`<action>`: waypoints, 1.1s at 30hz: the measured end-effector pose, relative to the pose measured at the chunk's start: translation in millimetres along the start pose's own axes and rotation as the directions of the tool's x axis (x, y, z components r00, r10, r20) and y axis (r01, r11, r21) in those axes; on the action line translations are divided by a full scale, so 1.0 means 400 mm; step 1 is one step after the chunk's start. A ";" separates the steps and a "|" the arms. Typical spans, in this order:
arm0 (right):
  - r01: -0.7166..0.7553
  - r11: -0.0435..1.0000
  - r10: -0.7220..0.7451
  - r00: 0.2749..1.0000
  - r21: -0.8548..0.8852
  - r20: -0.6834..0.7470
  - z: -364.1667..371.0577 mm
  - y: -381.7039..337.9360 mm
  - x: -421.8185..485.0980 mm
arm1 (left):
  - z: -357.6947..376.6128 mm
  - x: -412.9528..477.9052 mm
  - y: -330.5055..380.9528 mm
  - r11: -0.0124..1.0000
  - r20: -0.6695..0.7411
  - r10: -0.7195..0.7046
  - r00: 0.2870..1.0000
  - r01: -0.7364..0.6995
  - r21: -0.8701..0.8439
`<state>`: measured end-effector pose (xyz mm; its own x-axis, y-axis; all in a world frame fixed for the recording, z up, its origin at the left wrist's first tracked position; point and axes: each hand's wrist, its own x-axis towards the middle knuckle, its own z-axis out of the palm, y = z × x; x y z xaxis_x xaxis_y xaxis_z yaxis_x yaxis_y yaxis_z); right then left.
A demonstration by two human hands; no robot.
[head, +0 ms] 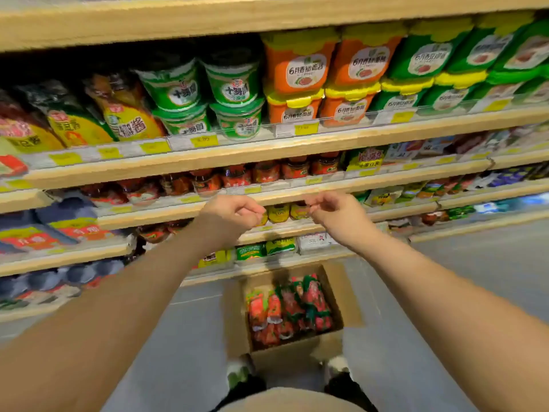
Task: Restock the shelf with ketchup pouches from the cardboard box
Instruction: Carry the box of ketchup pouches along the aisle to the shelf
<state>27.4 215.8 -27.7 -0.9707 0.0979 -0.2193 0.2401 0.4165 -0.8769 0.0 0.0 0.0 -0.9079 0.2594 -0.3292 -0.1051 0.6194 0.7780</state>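
Both forearms reach forward from the bottom corners of the view, bare; the left hand (pixel 230 214) is raised in front of the shelf edge (pixel 178 208) with its fingers curled loosely toward the thumb, and nothing is seen between them; the right hand (pixel 334 211) is at the same height, just beside it, its fingers also bent inward and pinched lightly together, holding nothing that I can see. Between the two hands, a little behind them, small yellow jars (pixel 279 212) stand on the lower shelf level; one level higher there is a row of red jars (pixel 264 172), and above them green tubs (pixel 231 84) and orange tubs with yellow lids (pixel 300 69).

Below the hands, on the grey floor (pixel 193 337), the cardboard box (pixel 237 316) stands open, close to the bottom shelf; the ketchup pouches (pixel 291 307), red with some green, lie inside it in a loose pile and fill the bottom. Two shoes (pixel 240 374) stand just at the near side of the box, one at each corner.
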 end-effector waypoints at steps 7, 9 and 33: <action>-0.112 0.991 0.123 0.975 0.073 -0.184 0.023 0.062 -0.073 | 0.009 0.047 -0.019 0.990 0.210 0.089 0.974 -0.110 0.091; -0.129 0.987 0.147 0.965 0.099 -0.217 0.024 0.079 -0.089 | 0.029 0.053 -0.027 0.986 0.230 0.103 0.968 -0.130 0.107; -0.464 0.768 0.638 0.504 0.440 -0.582 0.374 0.154 -0.233 | 0.047 0.239 -0.313 0.852 0.758 0.109 0.644 -0.453 0.262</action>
<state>133.3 97.1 -125.3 -0.3393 0.8411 -0.4213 0.6378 -0.1235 -0.7602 -66.2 -39.0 -138.9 -0.2883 0.7960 -0.5323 0.4275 0.6044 0.6723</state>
